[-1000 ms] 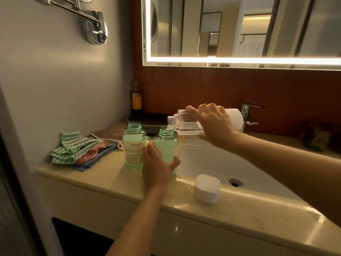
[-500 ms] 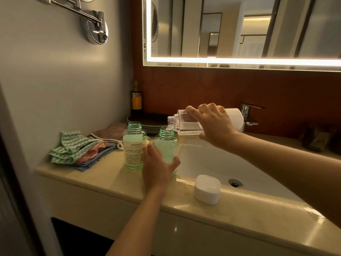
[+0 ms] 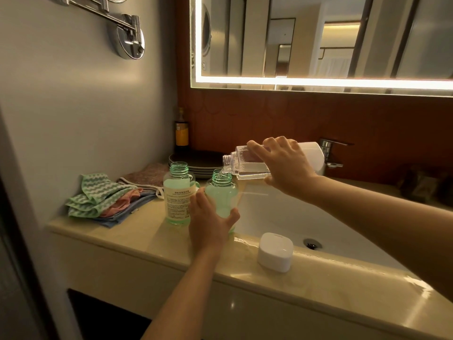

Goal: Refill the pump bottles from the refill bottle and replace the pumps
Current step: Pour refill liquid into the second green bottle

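The beige stone counter [image 3: 152, 241] is carrying a white basin [image 3: 282, 217] sunk into it. A labelled green bottle [image 3: 178, 197] and a plain green bottle [image 3: 221, 192], both uncapped, are standing side by side left of the basin. Folded cloths [image 3: 103, 200] are lying further left by the wall. Dark plates [image 3: 196, 163] are sitting stacked at the back, near a yellow-labelled bottle [image 3: 181, 133]. A white cap [image 3: 275, 252] is resting on the front edge.

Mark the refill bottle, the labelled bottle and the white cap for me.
refill bottle [image 3: 245, 169]: head view, clear body near neck.
labelled bottle [image 3: 177, 200]: head view, on its label.
white cap [image 3: 275, 252]: head view, top face.
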